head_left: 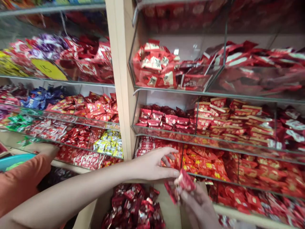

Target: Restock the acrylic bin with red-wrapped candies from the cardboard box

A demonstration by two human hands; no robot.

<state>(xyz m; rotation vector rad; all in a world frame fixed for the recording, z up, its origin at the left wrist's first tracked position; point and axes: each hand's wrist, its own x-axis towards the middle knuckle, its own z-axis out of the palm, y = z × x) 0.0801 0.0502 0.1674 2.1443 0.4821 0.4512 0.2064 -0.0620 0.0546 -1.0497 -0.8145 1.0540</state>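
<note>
My left hand (158, 163) reaches across from the lower left, with its fingers apart and nothing held in them. Its thumb tip is close to the red candy packets (184, 183) that my right hand (197, 203) grips, just in front of the lower shelves. Below both hands, a cardboard box (170, 203) holds a heap of dark red wrapped candies (137, 206). Behind my left hand, a low shelf compartment carries small red packets (147, 144), beside red and yellow packets (202, 162).
Clear-fronted shelves of wrapped candies rise on both sides of a pale wooden post (119, 79). A yellow sign (49, 69) hangs at the upper left. Another person's arm in an orange sleeve (26, 178) reaches in at the left, near a teal basin (15, 160).
</note>
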